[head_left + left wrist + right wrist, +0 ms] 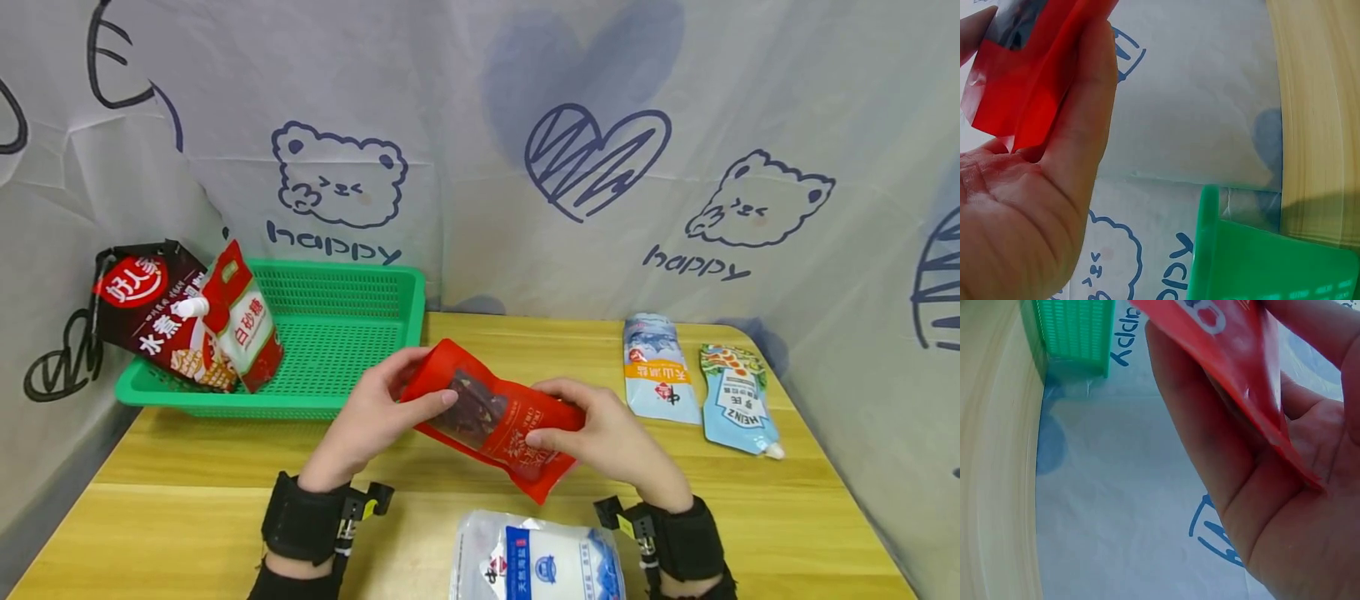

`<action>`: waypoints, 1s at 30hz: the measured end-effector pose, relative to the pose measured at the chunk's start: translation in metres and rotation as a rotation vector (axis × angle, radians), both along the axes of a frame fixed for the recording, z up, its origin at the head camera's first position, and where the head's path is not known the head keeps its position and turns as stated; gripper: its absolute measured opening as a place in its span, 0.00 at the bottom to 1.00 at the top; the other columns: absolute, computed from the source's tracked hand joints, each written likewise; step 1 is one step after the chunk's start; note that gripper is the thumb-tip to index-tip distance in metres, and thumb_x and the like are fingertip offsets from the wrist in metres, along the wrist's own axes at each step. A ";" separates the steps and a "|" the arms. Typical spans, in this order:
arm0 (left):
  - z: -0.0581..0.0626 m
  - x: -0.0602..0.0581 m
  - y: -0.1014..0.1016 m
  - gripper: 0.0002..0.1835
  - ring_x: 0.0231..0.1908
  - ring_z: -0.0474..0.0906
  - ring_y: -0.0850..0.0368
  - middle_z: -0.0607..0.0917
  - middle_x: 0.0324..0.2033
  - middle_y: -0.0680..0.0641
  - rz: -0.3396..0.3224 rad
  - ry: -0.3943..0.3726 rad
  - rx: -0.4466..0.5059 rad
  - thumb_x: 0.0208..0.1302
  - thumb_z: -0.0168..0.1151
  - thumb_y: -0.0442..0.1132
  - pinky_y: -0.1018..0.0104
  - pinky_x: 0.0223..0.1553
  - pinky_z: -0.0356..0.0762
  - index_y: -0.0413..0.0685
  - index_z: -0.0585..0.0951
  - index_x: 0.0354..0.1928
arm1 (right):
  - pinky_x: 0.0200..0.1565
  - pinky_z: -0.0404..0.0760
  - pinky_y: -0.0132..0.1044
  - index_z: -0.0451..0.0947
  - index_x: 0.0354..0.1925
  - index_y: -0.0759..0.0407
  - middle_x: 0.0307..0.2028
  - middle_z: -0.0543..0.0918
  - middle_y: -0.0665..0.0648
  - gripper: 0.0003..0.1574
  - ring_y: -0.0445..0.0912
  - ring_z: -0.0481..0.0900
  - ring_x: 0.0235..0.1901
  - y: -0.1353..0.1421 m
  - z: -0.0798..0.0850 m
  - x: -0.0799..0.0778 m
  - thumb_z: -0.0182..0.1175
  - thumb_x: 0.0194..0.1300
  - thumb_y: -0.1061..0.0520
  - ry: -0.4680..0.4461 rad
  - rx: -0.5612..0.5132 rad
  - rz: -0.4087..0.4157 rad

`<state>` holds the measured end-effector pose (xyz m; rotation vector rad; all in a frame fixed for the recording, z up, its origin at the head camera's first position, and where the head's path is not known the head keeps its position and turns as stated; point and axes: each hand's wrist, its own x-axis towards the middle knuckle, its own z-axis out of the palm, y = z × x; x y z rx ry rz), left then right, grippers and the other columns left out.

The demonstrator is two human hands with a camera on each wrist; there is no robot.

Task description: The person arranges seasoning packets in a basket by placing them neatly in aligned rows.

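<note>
A red pouch [487, 412] with a clear window showing dark contents is held tilted above the middle of the table. My left hand [386, 408] grips its upper left end, thumb over the front. At the other end my right hand [600, 429] pinches the pouch between thumb and fingers. In the left wrist view the red pouch [1029, 81] lies between thumb and fingers, its edge near the palm. The right wrist view shows the red pouch [1235, 375] against the right hand [1260, 506].
At the left a green basket [345, 404] holds a dark seasoning bag [146, 304] and a red-and-white sugar bag [251, 329]. A white-and-blue salt bag [540, 558] lies in front. On the right are an orange-and-blue salt pouch [660, 371] and a Heinz spouted pouch [738, 400]. A printed curtain [480, 167] hangs behind.
</note>
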<state>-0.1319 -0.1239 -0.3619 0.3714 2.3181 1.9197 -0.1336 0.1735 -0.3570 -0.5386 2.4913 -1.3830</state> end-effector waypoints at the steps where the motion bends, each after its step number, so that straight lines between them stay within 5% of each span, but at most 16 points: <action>1: 0.000 0.000 0.000 0.32 0.50 0.81 0.45 0.84 0.56 0.40 0.002 0.003 0.000 0.66 0.72 0.41 0.57 0.47 0.85 0.44 0.74 0.70 | 0.44 0.88 0.43 0.79 0.63 0.58 0.52 0.86 0.59 0.31 0.52 0.84 0.47 0.000 0.000 0.000 0.75 0.64 0.52 0.001 0.001 -0.001; 8: 0.002 0.001 0.000 0.28 0.51 0.81 0.44 0.85 0.55 0.42 0.034 0.036 0.023 0.65 0.73 0.40 0.54 0.47 0.85 0.49 0.77 0.67 | 0.45 0.88 0.43 0.78 0.64 0.57 0.54 0.85 0.60 0.31 0.53 0.84 0.48 0.000 -0.001 -0.002 0.73 0.66 0.52 0.009 -0.049 -0.040; 14: 0.002 0.003 -0.001 0.29 0.54 0.78 0.44 0.84 0.56 0.42 0.102 0.076 0.065 0.65 0.72 0.38 0.54 0.50 0.84 0.46 0.76 0.67 | 0.49 0.87 0.44 0.70 0.71 0.53 0.60 0.83 0.59 0.36 0.55 0.84 0.54 -0.002 -0.001 -0.002 0.70 0.69 0.52 0.063 -0.168 -0.176; 21: 0.003 0.004 0.001 0.26 0.51 0.79 0.47 0.83 0.54 0.40 0.184 0.110 0.180 0.66 0.69 0.32 0.64 0.49 0.84 0.41 0.76 0.65 | 0.50 0.87 0.39 0.63 0.75 0.49 0.62 0.80 0.60 0.40 0.56 0.82 0.58 -0.010 0.000 -0.001 0.68 0.71 0.53 0.018 -0.324 -0.313; 30: 0.003 0.004 0.007 0.24 0.49 0.80 0.51 0.83 0.50 0.45 0.294 0.122 0.265 0.67 0.65 0.30 0.66 0.47 0.83 0.40 0.75 0.65 | 0.53 0.86 0.41 0.68 0.67 0.57 0.61 0.81 0.57 0.36 0.53 0.81 0.60 -0.024 -0.004 0.005 0.72 0.67 0.57 0.044 -0.428 -0.311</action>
